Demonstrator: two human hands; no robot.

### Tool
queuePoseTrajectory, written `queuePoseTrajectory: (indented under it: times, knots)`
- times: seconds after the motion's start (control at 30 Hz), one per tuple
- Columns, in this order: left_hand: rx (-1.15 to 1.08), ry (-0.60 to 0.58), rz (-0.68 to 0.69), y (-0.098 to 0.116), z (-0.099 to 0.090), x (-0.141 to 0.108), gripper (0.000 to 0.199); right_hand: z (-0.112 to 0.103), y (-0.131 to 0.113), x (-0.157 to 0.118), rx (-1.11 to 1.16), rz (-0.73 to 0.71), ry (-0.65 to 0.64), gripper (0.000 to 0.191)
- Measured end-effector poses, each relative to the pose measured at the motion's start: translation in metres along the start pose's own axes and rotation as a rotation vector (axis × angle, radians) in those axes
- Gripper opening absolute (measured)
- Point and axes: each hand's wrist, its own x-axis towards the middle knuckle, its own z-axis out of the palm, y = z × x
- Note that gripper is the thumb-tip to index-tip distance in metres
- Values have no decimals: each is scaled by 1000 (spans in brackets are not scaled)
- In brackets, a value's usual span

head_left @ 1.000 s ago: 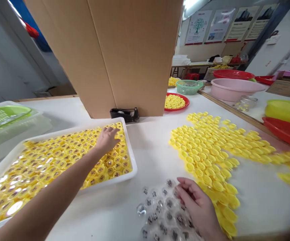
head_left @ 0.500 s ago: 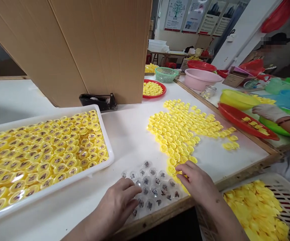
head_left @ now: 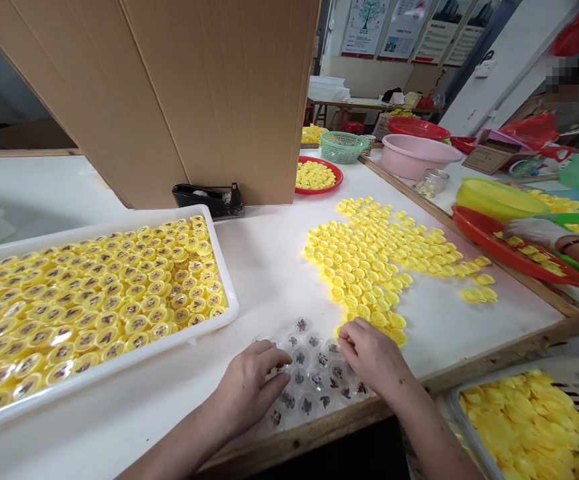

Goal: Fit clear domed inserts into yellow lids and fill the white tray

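Note:
Clear plastic domes [head_left: 306, 404] with small dark printed figures lie in a cluster by the table's front edge. My left hand [head_left: 254, 380] is at the cluster's left side, thumb and forefinger apart, nothing visible between them. At the cluster's right side my right hand [head_left: 372, 357] is closed in a pinch. A sliver of yellow shows at its fingertips, apparently the rim of a small yellow cup; the fingers hide most of it. Many loose yellow cups [head_left: 364, 277] spread behind that hand. To the left, a white tray [head_left: 233, 308] holds rows of yellow cups with printed figures under shiny tops.
A cardboard sheet [head_left: 219, 100] stands behind a black tape dispenser [head_left: 208, 200]. A basket [head_left: 457, 400] of yellow pieces sits below the table edge at right. Across the wooden strip, a co-worker's gloved hand [head_left: 537, 232] is over a red tray [head_left: 489, 241].
My right hand has moved left from the yellow cups to the clear domes, its fingers now pinched. My left hand stays by the domes. The whole view has shifted slightly.

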Motion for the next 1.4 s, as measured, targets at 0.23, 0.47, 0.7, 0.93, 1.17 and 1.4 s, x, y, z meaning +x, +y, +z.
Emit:
queuePoseTrajectory:
  times: [0.23,0.47,0.7,0.93,1.17,1.4]
  knots:
    - [-64,44,-79,-6,-4,0,20,-12,1,6,80,-61,-13,23]
    - [-91,147,-92,-15,-6,1,18,-16,-1,18,-120,-163,-104,41]
    - [-318,178,-205,-14,-7,3,20,-27,-18,38,-15,-181,-78,18]
    - [-1603,72,-400,0,-4,18,29,-39,-74,43,491,-304,-79,14]
    - [-1706,166,-511,-11,-6,20,26,-16,-40,32,262,-192,-64,14]
    - [-1730,140,-470,-14,-5,19,21,1,-46,21,6,-178,-134,11]
